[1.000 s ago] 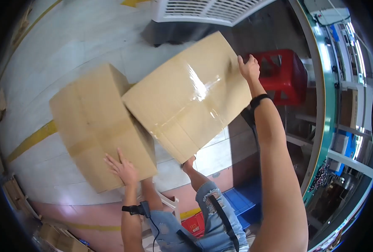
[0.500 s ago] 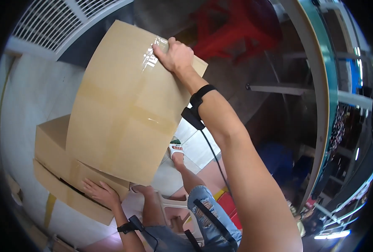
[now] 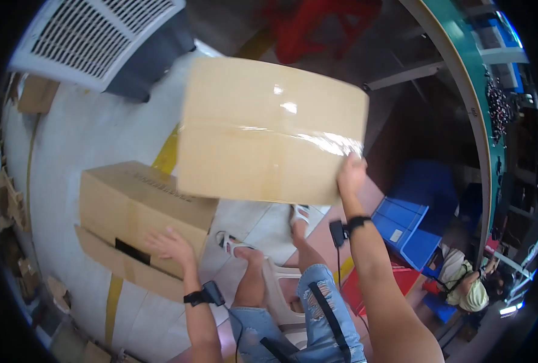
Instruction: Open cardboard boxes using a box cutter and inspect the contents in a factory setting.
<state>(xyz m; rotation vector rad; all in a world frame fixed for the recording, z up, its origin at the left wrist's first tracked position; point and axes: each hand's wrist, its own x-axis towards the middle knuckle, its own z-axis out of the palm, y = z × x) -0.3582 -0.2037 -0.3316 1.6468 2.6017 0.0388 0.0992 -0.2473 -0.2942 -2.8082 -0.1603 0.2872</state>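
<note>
My right hand grips the right end of a brown cardboard box, its thumb on the shiny clear tape that runs across the face. This box is held up in front of me, tilted, and its far sides are hidden. Lower left, a second cardboard box has a flap folded outward and a dark gap at its near side. My left hand rests against that near side with the fingers spread, holding nothing. The raised box overlaps the far right corner of the lower one; whether they touch I cannot tell.
A grey slatted unit stands far left. Along the right runs a green-topped table. Blue crates and a red container lie right of my legs. A person sits at far right. A red stool stands ahead.
The raised box has swung to the right and turned so its long side lies crosswise, with my right hand lower. My view has shifted too. My left hand stays at the lower box.
</note>
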